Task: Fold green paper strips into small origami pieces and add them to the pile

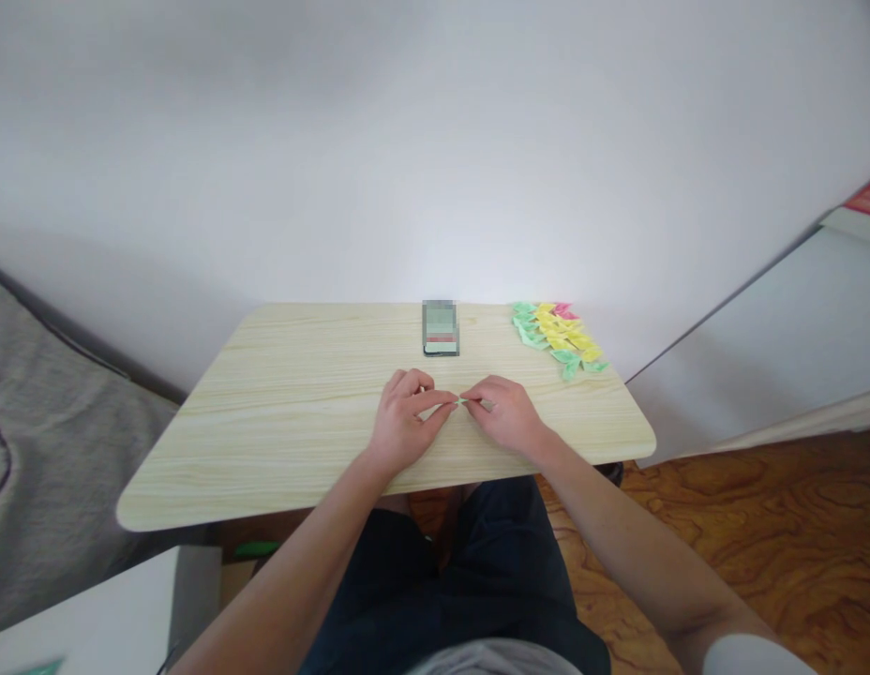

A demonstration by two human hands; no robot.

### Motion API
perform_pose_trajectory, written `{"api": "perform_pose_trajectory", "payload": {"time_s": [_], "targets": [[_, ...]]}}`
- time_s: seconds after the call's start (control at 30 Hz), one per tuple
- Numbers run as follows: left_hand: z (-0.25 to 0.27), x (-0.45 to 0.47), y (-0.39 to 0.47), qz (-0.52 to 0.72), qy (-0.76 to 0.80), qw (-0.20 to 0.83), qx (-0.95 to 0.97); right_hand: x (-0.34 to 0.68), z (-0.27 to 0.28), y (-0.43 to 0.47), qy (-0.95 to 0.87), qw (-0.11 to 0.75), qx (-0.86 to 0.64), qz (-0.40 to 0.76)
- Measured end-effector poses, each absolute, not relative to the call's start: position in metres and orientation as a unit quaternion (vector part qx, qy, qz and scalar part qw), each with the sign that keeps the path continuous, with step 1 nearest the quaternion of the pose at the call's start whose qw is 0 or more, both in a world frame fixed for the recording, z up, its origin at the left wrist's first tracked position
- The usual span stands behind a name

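Note:
Between my two hands, just above the table, is a tiny piece of pale green paper (pixel 460 400), mostly hidden by fingertips. My left hand (pixel 409 417) pinches it from the left with thumb and forefinger. From the right, my right hand (pixel 503 410) pinches it the same way, the fingertips of both hands almost meeting. Behind the hands lies a phone (pixel 441 328), its screen blurred. To the right, several folded paper pieces (pixel 558 336) in green, yellow and pink lie in a loose cluster.
The light wooden table (pixel 280 403) stands against a white wall (pixel 435 150). Grey fabric (pixel 62 450) is at the left, with a white box-like surface (pixel 90 609) below it. Wood-patterned floor (pixel 758 525) and a white panel (pixel 779 328) are at the right.

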State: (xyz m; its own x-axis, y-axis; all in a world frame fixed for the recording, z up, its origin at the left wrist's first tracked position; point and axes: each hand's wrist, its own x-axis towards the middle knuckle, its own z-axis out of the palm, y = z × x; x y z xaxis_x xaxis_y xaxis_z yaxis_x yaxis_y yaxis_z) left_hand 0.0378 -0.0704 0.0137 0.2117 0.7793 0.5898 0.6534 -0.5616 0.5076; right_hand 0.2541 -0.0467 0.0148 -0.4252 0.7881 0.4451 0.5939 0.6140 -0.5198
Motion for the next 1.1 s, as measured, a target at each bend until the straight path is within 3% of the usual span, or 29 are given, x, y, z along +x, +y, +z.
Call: {"api": "perform_pose_trajectory", "payload": {"time_s": [0.2,0.57,1.1], "targets": [[0.008,0.040,-0.080,0.390,0.426,0.062,0.814,0.257,0.002,-0.057,-0.833,0.363,-0.404,0.105],[0.005,0.029,-0.088,0.297,0.462,0.131,0.825,0.268,-0.007,-0.067,-0.874,0.299,-0.373,0.090],[0.004,0.028,-0.091,0.285,0.459,0.106,0.835,0.268,-0.003,-0.069,-0.865,0.278,-0.396,0.134]]}}
